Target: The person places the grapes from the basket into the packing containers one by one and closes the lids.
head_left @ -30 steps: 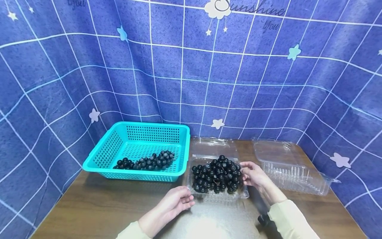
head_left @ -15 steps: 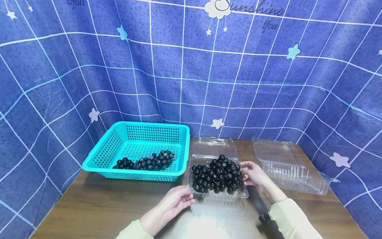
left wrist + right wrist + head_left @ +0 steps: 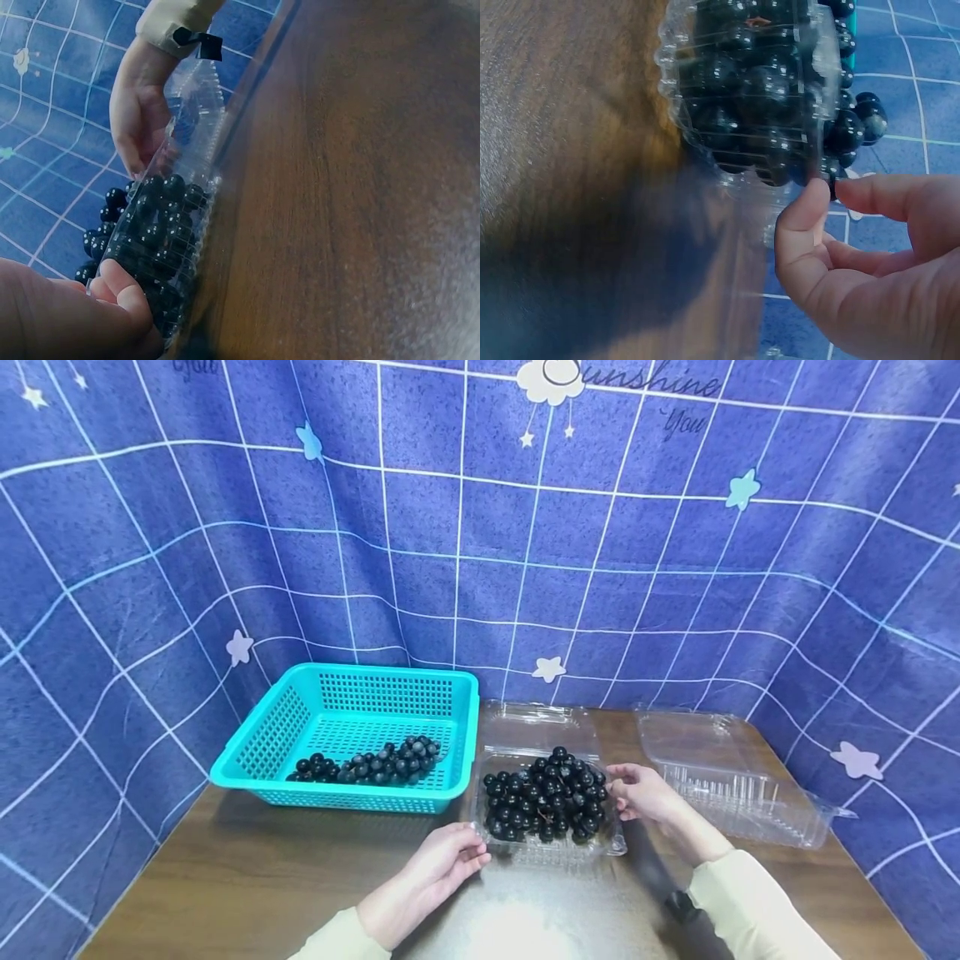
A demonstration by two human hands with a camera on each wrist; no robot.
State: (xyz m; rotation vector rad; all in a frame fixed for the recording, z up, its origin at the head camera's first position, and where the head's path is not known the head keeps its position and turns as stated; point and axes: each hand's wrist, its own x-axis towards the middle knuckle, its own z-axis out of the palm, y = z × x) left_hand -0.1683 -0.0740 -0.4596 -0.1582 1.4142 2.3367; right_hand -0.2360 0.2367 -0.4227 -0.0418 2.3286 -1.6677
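A clear plastic clamshell container (image 3: 536,852) stands on the table in the head view, its lid folded back behind it. Black grapes (image 3: 551,797) fill it and heap above the rim. My left hand (image 3: 442,862) pinches the front left corner of the rim. At the right side, my right hand (image 3: 647,795) has thumb and forefinger on the rim; the right wrist view shows the thumb (image 3: 806,210) and forefinger pinching its edge. Through the clear ribbed side, the left wrist view shows more grapes (image 3: 161,225).
Left of the container is a turquoise perforated basket (image 3: 322,797) with more grapes (image 3: 390,764) in it. A second clear container (image 3: 750,806), lid raised back, stands on the right. Behind the wooden table (image 3: 247,877) hangs a blue checked curtain (image 3: 420,593).
The right forearm and sleeve have shifted slightly right. Both hands remain on the container's rim; grapes and basket stay as they were.
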